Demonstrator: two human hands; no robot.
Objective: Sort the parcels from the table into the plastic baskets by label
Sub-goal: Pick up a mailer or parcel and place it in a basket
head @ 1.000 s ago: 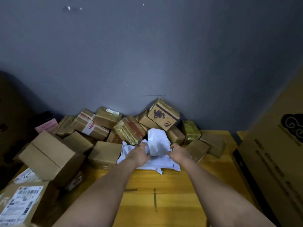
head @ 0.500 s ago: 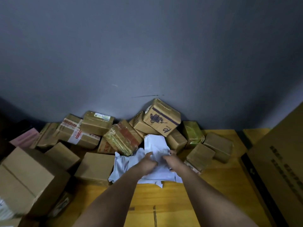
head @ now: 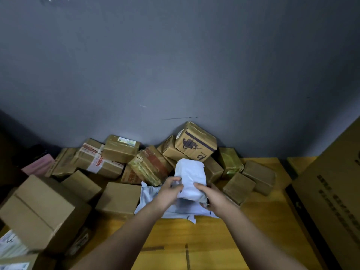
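Note:
A white soft parcel (head: pixel 191 175) stands raised between my two hands, in front of a heap of brown cardboard parcels (head: pixel 150 166) piled against the grey wall. My left hand (head: pixel 169 189) grips its left side, fingers curled onto the wrapping. My right hand (head: pixel 211 197) holds its lower right edge from below. Under them lies a second flat white mailer (head: pixel 148 199) on the wooden table (head: pixel 214 240). No plastic basket is in view.
Large plain cartons (head: pixel 39 209) crowd the left side, one with a shipping label (head: pixel 9 246) near the bottom left corner. A big printed carton (head: pixel 331 201) stands along the right edge. Small boxes (head: pixel 251 180) sit right of my hands.
Both hands have closed in on the white parcel and raised it off the flat mailer. The view has drifted slightly to the right.

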